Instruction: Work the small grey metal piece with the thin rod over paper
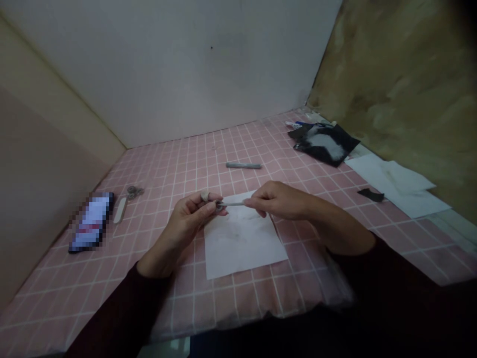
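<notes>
left hand: the left hand point(192, 211) is closed with thumb and fingers on a small grey round piece point(218, 205); one finger wears a pale band point(204, 196).
right hand: the right hand point(278, 200) is also closed, and its fingertips pinch a thin pale stick point(235, 203).
round piece: it is between the left thumb and fingers, above the far part of the white paper point(244, 246).
stick: it points toward the left hand, and its thin end reaches the round piece; whether it goes inside, i cannot tell.
cloth: the pink checked cloth point(179, 298) lies under the paper.
beyond the hands: a grey bar point(243, 165) lies alone on the cloth.
left side: a phone point(91, 222), blurred, lies near a white flat strip point(119, 210); just behind the strip are some small grey rings point(134, 191).
right side: a black sheet point(341, 144) with a whitish patch lies near the wall, then some white sheets point(404, 191), with a black scrap point(370, 195) beside them.
</notes>
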Motion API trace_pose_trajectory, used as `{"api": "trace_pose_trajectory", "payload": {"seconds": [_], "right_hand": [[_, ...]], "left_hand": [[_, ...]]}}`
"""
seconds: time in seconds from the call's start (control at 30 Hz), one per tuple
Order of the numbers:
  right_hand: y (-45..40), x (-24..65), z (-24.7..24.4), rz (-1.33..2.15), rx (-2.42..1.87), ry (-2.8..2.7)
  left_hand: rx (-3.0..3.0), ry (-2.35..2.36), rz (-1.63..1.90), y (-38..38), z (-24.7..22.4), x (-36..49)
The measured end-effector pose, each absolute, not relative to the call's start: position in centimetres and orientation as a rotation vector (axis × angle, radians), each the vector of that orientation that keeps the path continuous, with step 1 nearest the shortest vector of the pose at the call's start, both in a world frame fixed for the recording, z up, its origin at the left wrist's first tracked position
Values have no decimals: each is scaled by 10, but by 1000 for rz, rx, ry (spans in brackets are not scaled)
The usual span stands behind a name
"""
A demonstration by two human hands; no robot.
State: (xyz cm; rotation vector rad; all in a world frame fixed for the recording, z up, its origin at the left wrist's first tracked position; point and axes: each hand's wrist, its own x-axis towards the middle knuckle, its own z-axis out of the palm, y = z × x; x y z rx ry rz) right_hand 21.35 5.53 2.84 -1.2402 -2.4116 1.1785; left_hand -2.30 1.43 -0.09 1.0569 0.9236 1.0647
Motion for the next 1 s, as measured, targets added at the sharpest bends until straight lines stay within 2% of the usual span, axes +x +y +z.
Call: {"api": "trace_pose_trajectory", "payload": {"seconds": [0.77,1.0], "right_hand": [[53,200,31,1288,-1295,-2390],[63,237,33,1265,-1211,-2302]], "left_hand": [[1211,976,1114,11,-3,-21],[1116,940,1221,18,1,-26]]}}
